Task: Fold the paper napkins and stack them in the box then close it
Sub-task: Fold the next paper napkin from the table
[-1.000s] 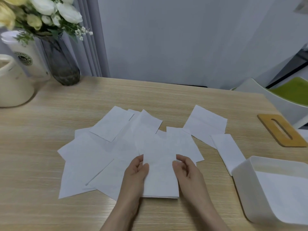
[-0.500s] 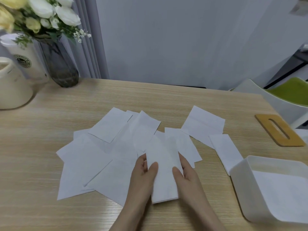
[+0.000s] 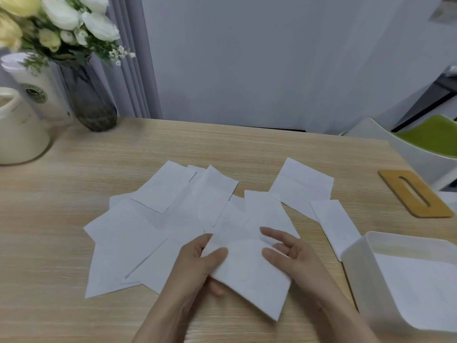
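Spanning the foreground – wooden table (image 3: 222, 149) – grey wall (image 3: 247, 58)

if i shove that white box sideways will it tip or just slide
Probably slide: the white box looks broad and low on the smooth table. It likely weighs little, holding only napkins, so a light push may send it far. Its rounded base edges seem unlikely to catch.

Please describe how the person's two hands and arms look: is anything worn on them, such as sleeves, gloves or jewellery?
Both the left hand and the right hand are bare: no gloves, rings or watch visible. The forearms show no sleeves as far as the frame reaches.
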Demonstrator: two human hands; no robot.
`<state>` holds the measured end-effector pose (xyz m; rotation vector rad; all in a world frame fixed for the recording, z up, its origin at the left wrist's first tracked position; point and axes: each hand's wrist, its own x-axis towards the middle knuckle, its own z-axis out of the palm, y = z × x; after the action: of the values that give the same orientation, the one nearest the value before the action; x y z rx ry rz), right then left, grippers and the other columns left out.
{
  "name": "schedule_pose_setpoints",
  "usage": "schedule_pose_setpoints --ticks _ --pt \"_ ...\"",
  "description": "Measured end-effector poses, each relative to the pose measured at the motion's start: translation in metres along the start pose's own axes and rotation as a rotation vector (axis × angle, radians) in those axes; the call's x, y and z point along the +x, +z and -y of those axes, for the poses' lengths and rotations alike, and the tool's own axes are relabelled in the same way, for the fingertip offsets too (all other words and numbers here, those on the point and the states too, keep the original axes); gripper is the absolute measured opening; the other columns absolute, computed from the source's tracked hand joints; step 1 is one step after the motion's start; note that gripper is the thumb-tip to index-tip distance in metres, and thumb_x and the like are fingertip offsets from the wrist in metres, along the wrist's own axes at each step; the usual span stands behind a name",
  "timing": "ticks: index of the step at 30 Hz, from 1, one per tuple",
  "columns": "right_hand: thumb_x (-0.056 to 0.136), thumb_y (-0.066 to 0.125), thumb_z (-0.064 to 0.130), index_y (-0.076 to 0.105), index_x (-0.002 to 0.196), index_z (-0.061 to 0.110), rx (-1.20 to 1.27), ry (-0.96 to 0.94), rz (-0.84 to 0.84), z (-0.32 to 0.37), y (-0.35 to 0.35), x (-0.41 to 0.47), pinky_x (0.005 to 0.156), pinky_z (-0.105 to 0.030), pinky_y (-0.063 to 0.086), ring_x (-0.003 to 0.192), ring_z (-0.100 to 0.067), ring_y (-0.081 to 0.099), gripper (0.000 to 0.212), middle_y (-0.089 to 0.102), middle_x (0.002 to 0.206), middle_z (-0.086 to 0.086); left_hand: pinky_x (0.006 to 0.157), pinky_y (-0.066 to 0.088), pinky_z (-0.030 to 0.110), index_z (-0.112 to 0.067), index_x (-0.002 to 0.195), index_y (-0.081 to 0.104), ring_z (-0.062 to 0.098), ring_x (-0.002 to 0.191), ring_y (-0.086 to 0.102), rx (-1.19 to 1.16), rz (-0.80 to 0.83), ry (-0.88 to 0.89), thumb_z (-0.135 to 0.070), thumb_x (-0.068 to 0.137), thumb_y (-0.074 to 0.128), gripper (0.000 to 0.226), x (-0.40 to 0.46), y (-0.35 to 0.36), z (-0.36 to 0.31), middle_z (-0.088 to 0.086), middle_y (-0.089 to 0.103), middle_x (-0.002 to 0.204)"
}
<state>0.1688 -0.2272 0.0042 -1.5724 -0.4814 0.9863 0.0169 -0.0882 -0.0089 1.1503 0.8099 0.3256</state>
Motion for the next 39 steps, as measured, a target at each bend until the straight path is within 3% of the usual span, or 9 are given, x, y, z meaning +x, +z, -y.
schedule_pose_setpoints --ticks 4,9,14,19,25,30,33,37,39 --pt "0.087 0.064 0.011 0.057 0.121 0.019 0.165 -0.022 -0.19 -0.011 0.009 -0.003 0.06 -0.022 0.046 0.065 -0.018 0.062 0.036 0.069 0.072 -0.005 0.04 0.054 0.029 -0.013 0.099 0.072 0.027 0.055 0.067 -0.181 -0.191 0.043 -0.008 0.091 0.064 0.012 0.002 0.004 0.01 0.005 0.076 0.09" --pt "0.096 0.051 0.013 0.06 0.12 0.021 0.163 -0.037 -0.169 -0.017 0.018 -0.008 0.098 -0.042 0.046 0.11 -0.02 0.064 0.026 0.071 0.114 -0.002 0.047 0.057 0.032 -0.018 0.111 0.068 0.027 0.069 0.072 -0.219 -0.157 0.03 -0.02 0.088 0.07 0.023 0.0 0.015 0.016 0.001 0.075 0.102" --pt "0.098 0.046 0.008 0.058 0.124 0.017 0.149 -0.054 -0.139 -0.013 0.011 -0.008 0.098 -0.041 0.045 0.114 -0.02 0.062 0.03 0.069 0.119 -0.001 0.042 0.052 0.029 -0.025 0.114 0.058 0.013 0.073 0.072 -0.152 -0.176 0.056 -0.017 0.088 0.069 0.029 -0.001 0.014 0.009 -0.006 0.075 0.091" --pt "0.096 0.048 0.009 0.055 0.125 0.01 0.133 -0.055 -0.066 -0.012 0.014 -0.01 0.098 -0.044 0.047 0.112 -0.025 0.063 0.03 0.068 0.118 -0.007 0.038 0.047 0.029 -0.019 0.113 0.061 0.017 0.061 0.067 -0.047 -0.157 0.109 -0.014 0.09 0.066 0.023 -0.002 0.023 0.009 0.0 0.071 0.09" --pt "0.092 0.058 0.01 0.053 0.125 0.026 -0.023 -0.112 -0.178 -0.004 0.002 -0.017 0.098 -0.036 0.048 0.111 -0.01 0.062 0.037 0.068 0.117 0.007 0.037 0.045 0.027 -0.021 0.122 0.055 0.019 0.059 0.062 -0.005 -0.172 0.149 -0.011 0.091 0.063 0.033 -0.003 0.033 0.007 0.006 0.067 0.101" --pt "0.09 0.055 -0.006 0.039 0.135 0.046 -0.066 -0.206 -0.205 0.002 -0.013 -0.024 0.079 -0.016 0.051 0.102 -0.006 0.066 0.07 0.071 0.109 0.005 0.037 0.046 0.028 -0.032 0.132 0.047 0.012 0.052 0.062 -0.018 -0.147 0.185 -0.006 0.091 0.063 0.05 -0.006 0.04 0.003 -0.015 0.068 0.089" --pt "0.089 0.054 -0.009 0.057 0.123 0.038 -0.081 -0.242 -0.239 0.006 -0.019 -0.028 0.085 -0.014 0.049 0.112 -0.001 0.06 0.058 0.066 0.118 0.017 0.04 0.047 0.026 -0.049 0.132 0.044 0.013 0.045 0.057 -0.019 -0.133 0.218 -0.004 0.09 0.064 0.065 -0.01 0.042 -0.001 -0.018 0.065 0.081" --pt "0.09 0.058 -0.001 0.072 0.099 0.034 -0.084 -0.211 -0.282 0.013 -0.025 -0.036 0.058 -0.014 0.046 0.075 0.002 0.062 0.039 0.072 0.096 0.016 0.045 0.048 0.025 -0.041 0.116 0.064 0.011 0.06 0.06 -0.036 -0.133 0.27 -0.001 0.087 0.065 0.05 -0.013 0.046 -0.004 -0.006 0.066 0.095" --pt "0.089 0.059 -0.003 0.071 0.099 0.025 -0.073 -0.258 -0.311 0.019 -0.03 -0.041 0.054 -0.009 0.043 0.062 0.008 0.057 0.033 0.071 0.078 0.019 0.047 0.048 0.021 -0.034 0.105 0.072 0.007 0.061 0.057 -0.033 -0.118 0.275 0.0 0.085 0.067 0.04 -0.014 0.05 -0.006 -0.01 0.07 0.085"
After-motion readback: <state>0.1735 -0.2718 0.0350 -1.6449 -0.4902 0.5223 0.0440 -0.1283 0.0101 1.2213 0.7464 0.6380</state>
